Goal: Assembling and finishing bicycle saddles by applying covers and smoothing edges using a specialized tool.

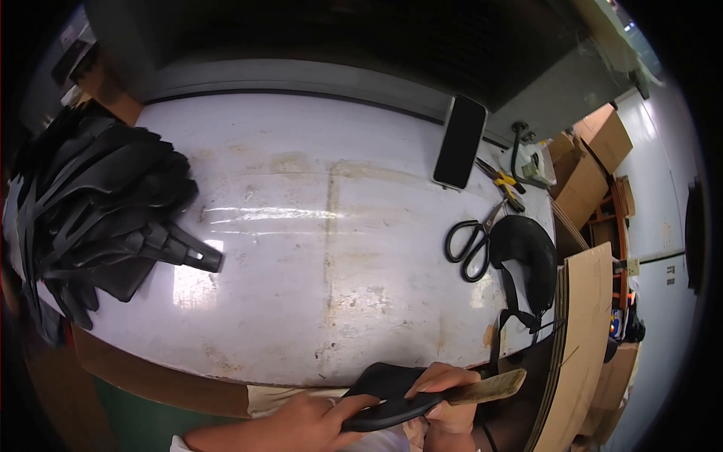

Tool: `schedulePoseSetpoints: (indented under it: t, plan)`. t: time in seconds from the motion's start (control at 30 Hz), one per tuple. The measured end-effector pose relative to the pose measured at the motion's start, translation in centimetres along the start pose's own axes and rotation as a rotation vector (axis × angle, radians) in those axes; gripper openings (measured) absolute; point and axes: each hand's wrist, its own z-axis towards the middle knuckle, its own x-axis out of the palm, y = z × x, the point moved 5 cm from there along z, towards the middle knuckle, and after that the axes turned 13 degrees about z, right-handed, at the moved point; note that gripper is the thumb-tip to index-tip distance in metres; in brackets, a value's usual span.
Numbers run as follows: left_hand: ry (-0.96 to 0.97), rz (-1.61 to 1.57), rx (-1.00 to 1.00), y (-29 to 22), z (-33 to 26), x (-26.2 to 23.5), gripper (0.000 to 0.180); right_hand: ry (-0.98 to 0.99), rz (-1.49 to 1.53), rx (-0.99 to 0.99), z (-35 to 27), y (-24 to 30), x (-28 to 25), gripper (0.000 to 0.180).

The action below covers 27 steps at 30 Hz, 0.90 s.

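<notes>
At the table's near edge, a smooth black moulded piece (388, 388) is held between my two hands. My left hand (320, 422) grips its left end, with the fingers lying over the top. My right hand (446, 388) is closed at the piece's right end, thumb and fingers pressed together. Out of that hand, to the right, sticks a flat, worn tan strip (493, 386) that looks like wood. The strip's inner end is hidden by the fingers, so I cannot tell whether it touches the black piece.
Black moulded parts (98, 196) are heaped on the white table (263, 166) at left. To the right lie a phone (461, 143), yellow-handled pliers (503, 181), black scissors (474, 245) and a curved black piece with straps (527, 260). Cardboard (580, 331) stands beside the right edge.
</notes>
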Motion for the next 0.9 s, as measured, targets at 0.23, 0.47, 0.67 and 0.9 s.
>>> schedulePoseSetpoints:
  t: [0.23, 0.47, 0.67, 0.9]
  plan:
    - [-0.015, 0.288, 0.023, -3.4, 1.3, 0.4, 0.052, 0.094, -0.622, -0.193, -0.6, 1.5, 0.4, 0.069]
    - [0.400, 0.479, 0.220, -4.9, 5.0, 0.3, 0.052, 0.102, -1.131, -0.443, -0.7, 3.2, 2.6, 0.056]
    - [0.293, 0.582, 0.354, -6.2, 5.5, 1.3, 0.050, 0.009, -0.882, -0.277, -3.0, 2.4, -1.0, 0.048]
    - [0.155, 0.611, 0.018, -6.4, 4.3, 2.7, 0.059, 0.054, -0.892, -0.231, -2.6, 3.0, -0.3, 0.050]
